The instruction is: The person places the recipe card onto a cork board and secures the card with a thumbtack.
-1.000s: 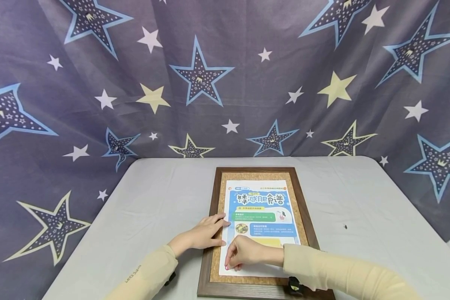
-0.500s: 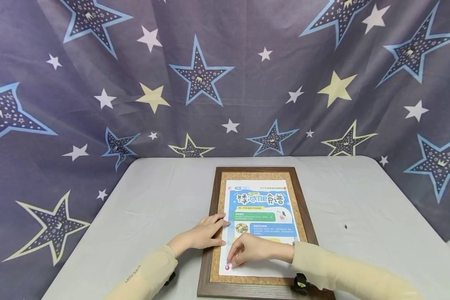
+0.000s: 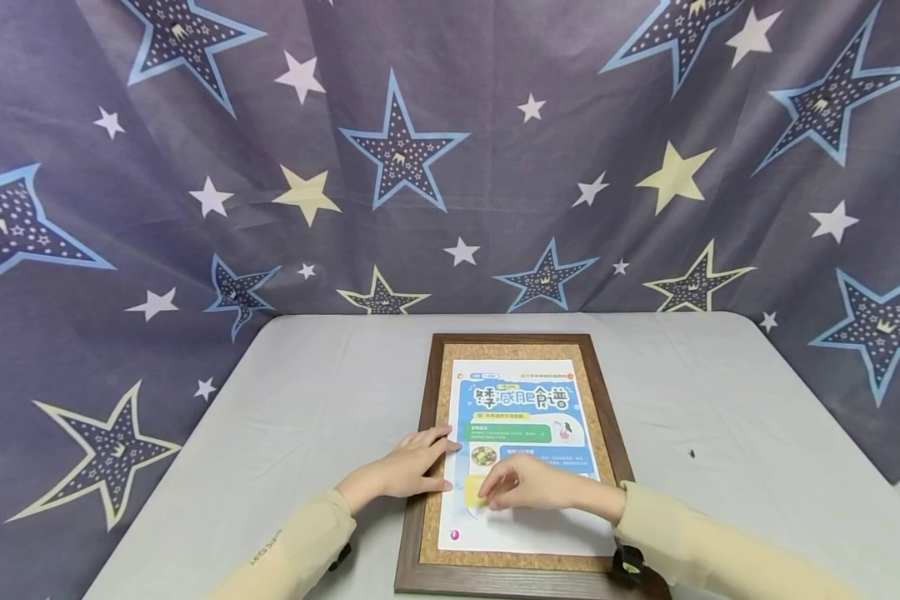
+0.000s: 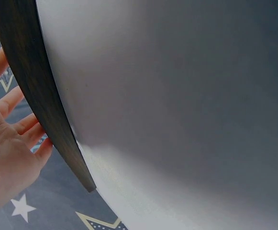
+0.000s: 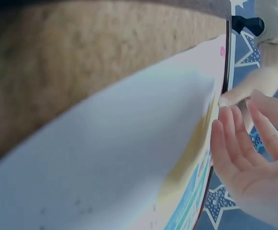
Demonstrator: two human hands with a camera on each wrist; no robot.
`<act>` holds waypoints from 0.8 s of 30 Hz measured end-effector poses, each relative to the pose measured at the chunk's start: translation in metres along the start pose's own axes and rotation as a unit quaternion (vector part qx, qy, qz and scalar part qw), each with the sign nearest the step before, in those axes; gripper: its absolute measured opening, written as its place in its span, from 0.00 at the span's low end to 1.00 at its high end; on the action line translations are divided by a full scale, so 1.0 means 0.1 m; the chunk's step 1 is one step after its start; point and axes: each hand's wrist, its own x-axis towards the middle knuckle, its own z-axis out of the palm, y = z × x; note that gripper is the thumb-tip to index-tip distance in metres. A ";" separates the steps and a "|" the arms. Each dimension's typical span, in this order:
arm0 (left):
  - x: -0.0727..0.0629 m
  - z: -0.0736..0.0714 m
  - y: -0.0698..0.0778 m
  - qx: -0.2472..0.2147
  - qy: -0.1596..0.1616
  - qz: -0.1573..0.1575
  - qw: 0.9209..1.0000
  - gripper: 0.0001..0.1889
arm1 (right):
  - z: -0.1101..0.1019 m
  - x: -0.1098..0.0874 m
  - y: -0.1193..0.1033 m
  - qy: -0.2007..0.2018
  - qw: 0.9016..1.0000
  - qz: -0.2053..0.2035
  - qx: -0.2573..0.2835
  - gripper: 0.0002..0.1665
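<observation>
A printed sheet of paper (image 3: pixel 555 533) with blue, green and yellow blocks lies on a cork board (image 3: pixel 510 561) in a dark wood frame (image 3: pixel 480 579). A pink pushpin (image 3: pixel 454 535) sits in the sheet's lower left corner. Small orange round dots mark both upper corners. My left hand (image 3: pixel 408 465) rests across the frame's left side, its fingertips on the sheet's left edge. My right hand (image 3: pixel 532 483) is over the lower half of the sheet, fingers loosely bent. The right wrist view shows nothing between those fingers (image 5: pixel 218 139).
A light grey cloth covers the table (image 3: pixel 330 375) under the board. To the board's right lies a small dark speck (image 3: pixel 692 453). Behind the table hangs a star-patterned curtain (image 3: pixel 450 167). Black wrist devices (image 3: pixel 628 563) are on both arms.
My right hand has let go of the pink pushpin at the lower left corner and moved up and right across the sheet. The left hand has stayed still.
</observation>
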 end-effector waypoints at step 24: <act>-0.01 0.02 0.00 -0.001 -0.005 -0.002 1.000 0.29 | -0.45 -0.49 0.08 0.121 0.986 0.039 -0.103 0.12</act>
